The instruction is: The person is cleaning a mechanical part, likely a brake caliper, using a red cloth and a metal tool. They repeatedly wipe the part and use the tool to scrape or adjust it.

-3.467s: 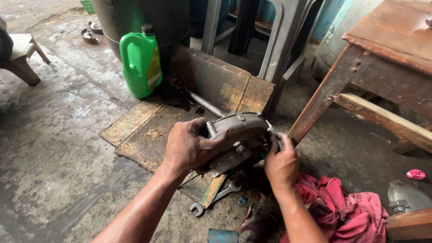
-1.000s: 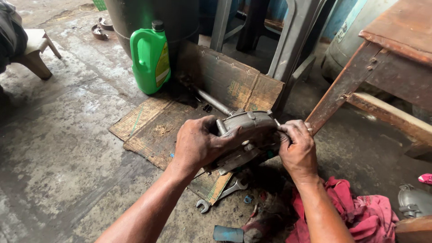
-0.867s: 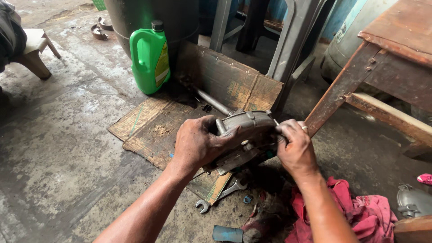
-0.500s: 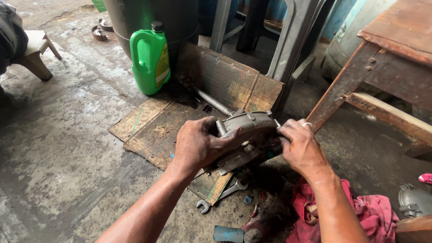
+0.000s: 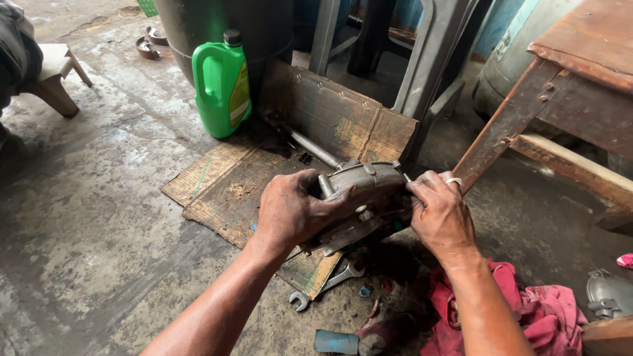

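Grey metal casing [image 5: 369, 198] held tilted above greasy cardboard [image 5: 231, 191] on the floor; left hand [image 5: 290, 212] clenched over its near side, forearm reaching in low; right hand [image 5: 443, 214] bent at wrist, fingers [image 5: 422, 191] pinching its right edge; spanner [image 5: 326, 285] beneath.

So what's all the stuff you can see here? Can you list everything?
metal part: one, grey, held in both hands
jug: one, green, by the dark barrel
cardboard: flattened, brown, on the floor
metal rod: one, silver, on the cardboard
spanner: one, silver, on the floor under the part
rag: pink-red, lower right
wooden table: one, brown, right
small stool: one, far left
left hand: grips the part's left side
right hand: on the part's right end
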